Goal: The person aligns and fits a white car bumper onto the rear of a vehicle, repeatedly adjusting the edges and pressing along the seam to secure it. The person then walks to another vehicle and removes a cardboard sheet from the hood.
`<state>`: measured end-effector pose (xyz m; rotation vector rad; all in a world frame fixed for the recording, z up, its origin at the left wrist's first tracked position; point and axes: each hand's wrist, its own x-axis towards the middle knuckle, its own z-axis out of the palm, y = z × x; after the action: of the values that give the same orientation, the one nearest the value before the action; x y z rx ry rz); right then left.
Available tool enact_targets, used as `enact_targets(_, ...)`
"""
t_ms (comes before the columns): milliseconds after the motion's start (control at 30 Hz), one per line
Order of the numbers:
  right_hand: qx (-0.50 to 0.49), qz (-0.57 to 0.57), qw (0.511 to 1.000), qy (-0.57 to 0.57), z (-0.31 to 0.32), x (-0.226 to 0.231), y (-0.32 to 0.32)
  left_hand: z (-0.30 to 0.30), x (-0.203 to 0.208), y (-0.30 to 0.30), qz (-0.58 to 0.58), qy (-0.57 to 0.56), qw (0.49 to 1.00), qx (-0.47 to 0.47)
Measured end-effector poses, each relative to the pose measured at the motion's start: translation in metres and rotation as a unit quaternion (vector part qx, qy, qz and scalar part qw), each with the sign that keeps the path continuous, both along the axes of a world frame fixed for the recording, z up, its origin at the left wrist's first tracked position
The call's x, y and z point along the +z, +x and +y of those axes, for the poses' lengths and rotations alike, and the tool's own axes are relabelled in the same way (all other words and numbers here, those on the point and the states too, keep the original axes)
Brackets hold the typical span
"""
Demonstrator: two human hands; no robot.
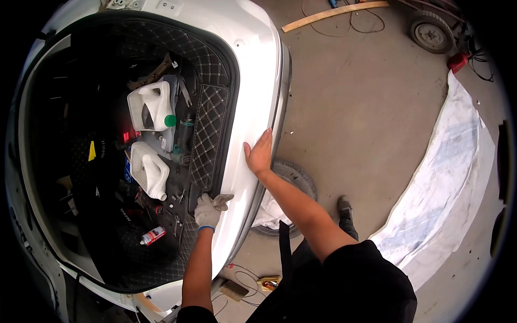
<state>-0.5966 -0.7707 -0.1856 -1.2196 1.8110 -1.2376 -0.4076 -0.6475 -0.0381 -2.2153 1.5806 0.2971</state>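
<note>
My left hand (208, 212), in a pale work glove with a blue cuff, rests on the inner edge of the car's open boot. Its thumb side points right over the white sill, and the fingertips are partly hidden against the dark lining. On the white rear bumper (245, 156) my bare right hand (259, 153) lies flat, thumb apart from the fingers, holding nothing. The quilted black trim panel (209, 134) with light stitching runs just beyond the left hand. Inside the boot are a white jug with a green cap (152, 106) and a second white jug (148, 171).
A spray can (153, 236), wrenches (177, 225) and other tools lie in the boot. Below the bumper a tyre (293, 177) holds white cloth. White sheeting (436, 199) spreads across the floor at right. A wheel (431, 32) and a wooden strip (334, 15) are farther off.
</note>
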Motion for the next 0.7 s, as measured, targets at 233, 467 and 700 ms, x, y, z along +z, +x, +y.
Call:
enact_targets(233,-0.030,-0.001,1.000,0.002,-0.054,0.004,-0.025,-0.008,-0.007,0.010,-0.017,-0.009,0.999,-0.047)
enact_targets(467,-0.033,0.002,0.999,0.034,-0.057,0.001,-0.025,0.007,-0.030,0.035,0.015,0.013,1.000,0.013)
enact_targets(700,-0.073,-0.030,0.996,0.034,-0.106,-0.015,-0.058,0.001,-0.008,0.006,-0.075,0.066,0.995,0.002)
